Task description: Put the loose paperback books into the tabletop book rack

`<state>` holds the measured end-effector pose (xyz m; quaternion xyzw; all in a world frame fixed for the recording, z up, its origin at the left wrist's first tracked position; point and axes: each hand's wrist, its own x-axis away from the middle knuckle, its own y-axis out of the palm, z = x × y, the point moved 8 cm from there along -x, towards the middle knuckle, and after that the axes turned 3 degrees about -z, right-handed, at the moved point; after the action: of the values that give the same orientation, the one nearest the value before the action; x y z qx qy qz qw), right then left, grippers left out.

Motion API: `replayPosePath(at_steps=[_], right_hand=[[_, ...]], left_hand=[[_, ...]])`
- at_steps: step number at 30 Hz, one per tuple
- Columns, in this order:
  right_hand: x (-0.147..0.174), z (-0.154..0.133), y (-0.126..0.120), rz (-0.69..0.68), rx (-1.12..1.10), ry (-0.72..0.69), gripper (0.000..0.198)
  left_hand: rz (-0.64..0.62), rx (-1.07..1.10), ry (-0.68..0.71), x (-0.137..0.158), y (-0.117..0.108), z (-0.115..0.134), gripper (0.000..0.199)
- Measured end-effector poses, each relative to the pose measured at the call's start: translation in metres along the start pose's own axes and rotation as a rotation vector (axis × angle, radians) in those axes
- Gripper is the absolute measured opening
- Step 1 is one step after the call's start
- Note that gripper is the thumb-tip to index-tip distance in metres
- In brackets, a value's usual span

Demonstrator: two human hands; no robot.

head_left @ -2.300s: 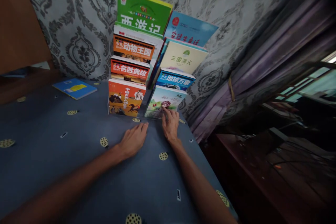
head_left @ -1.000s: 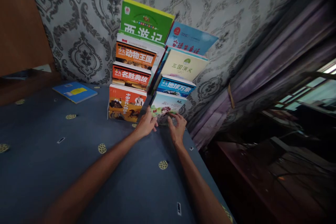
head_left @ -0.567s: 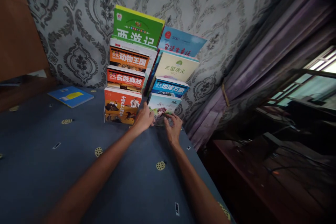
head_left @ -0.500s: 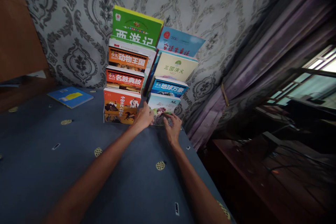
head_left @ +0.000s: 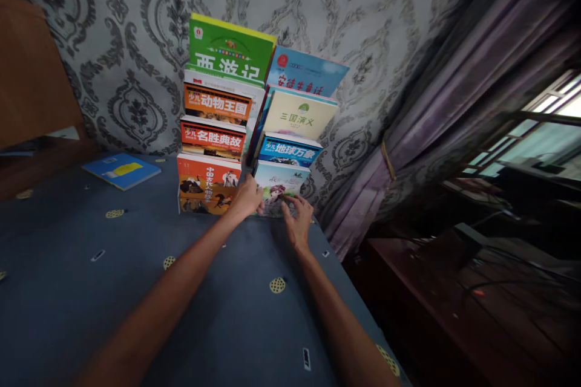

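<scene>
Two side-by-side columns of children's books stand in steps against the wall, seemingly in a tiered rack whose frame is mostly hidden. My left hand (head_left: pixel 249 195) is at the gap between the columns, fingers curled in by the left edge of the front pale-blue book (head_left: pixel 281 176); what they grip is hidden. My right hand (head_left: pixel 298 216) rests with fingers apart on that book's lower front. Left of my left hand is an orange book (head_left: pixel 197 178). Behind stand a red book (head_left: pixel 211 138), a blue book (head_left: pixel 290 151), a cream book (head_left: pixel 299 113) and a green book (head_left: pixel 229 48).
A blue book with a yellow patch (head_left: pixel 121 170) lies flat on the grey-blue patterned cloth (head_left: pixel 136 224). Patterned wallpaper (head_left: pixel 131 78) rises behind. A tied purple curtain (head_left: pixel 363 211) hangs at right, beside a dark red surface (head_left: pixel 408 290) with cables. A brown wooden piece (head_left: pixel 36 72) stands at left.
The books appear slightly further left in view, the upper ones most. Both hands keep almost the same place at the front books.
</scene>
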<state>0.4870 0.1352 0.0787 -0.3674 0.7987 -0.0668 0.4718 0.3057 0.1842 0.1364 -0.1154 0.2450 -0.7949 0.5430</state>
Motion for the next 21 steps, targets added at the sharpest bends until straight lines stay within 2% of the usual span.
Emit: replayPosePath(at_steps=[14, 18, 21], right_hand=[[0.000, -0.001, -0.002, 0.009, -0.016, 0.030, 0.038], [-0.004, -0.003, -0.009, 0.061, -0.062, 0.046, 0.031], [-0.010, 0.003, -0.018, 0.142, -0.130, 0.139, 0.028]], left_hand=[[0.002, -0.026, 0.022, 0.000, 0.005, -0.001, 0.020], [-0.001, -0.097, 0.018, 0.000, 0.006, -0.001, 0.021], [0.004, -0.167, 0.012, -0.001, 0.006, -0.002, 0.022]])
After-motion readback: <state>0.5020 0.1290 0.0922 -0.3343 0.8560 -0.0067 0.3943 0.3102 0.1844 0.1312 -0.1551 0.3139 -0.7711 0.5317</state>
